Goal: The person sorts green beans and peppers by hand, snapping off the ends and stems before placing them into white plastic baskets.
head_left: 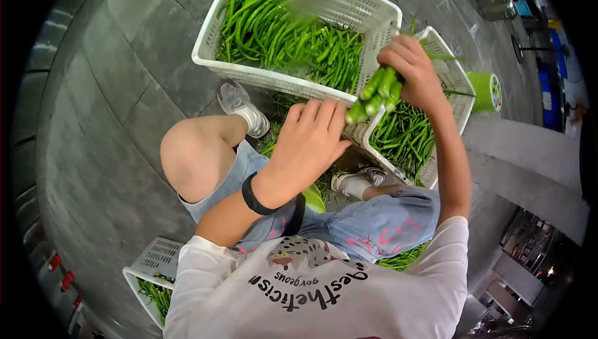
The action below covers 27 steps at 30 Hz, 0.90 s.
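Note:
My right hand (411,71) is wrapped round a bunch of long green chili peppers (380,93), held over the corner between two white crates. The thick ends of the peppers point down and left, toward my left hand (311,136). That hand, with a black band at its wrist, has its back up and its thumb apart from the fingers; the index finger is right at the pepper ends. Behind both hands, a white crate (268,72) holds a heap of long green peppers (274,28). Thinner green peppers (405,130) fill the crate (461,77) at the right.
Loose green peppers (283,99) lie on the grey tiled floor (112,108) between my feet. Another white crate (159,255) with green peppers stands at the lower left. A green bucket (484,92) is beyond the right crate, and a metal pot (495,3) stands farther back.

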Available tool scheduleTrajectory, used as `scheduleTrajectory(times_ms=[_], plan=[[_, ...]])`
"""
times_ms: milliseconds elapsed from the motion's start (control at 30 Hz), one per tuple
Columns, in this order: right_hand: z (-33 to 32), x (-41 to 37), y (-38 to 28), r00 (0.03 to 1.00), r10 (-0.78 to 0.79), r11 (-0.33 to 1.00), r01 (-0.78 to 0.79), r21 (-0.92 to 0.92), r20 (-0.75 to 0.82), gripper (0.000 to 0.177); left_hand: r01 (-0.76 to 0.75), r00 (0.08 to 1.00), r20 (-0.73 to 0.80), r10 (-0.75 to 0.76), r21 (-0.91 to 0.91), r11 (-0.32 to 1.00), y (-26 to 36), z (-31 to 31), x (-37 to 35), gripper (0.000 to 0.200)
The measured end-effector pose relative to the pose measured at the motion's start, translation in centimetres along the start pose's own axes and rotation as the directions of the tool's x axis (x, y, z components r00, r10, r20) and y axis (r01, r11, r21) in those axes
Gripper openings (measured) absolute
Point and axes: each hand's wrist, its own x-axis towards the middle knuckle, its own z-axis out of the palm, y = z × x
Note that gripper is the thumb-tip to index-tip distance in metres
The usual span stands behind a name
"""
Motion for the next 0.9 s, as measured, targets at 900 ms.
scheduleTrajectory(times_ms=[900], plan=[[19.9, -30.5, 3.9, 0.663, 0.356, 0.933, -0.208, -0.295, 0.659, 0.052, -0.279, 0.742, 0.663, 0.102, 0.166, 0.946, 4.7, 10.5, -3.9, 0.052]])
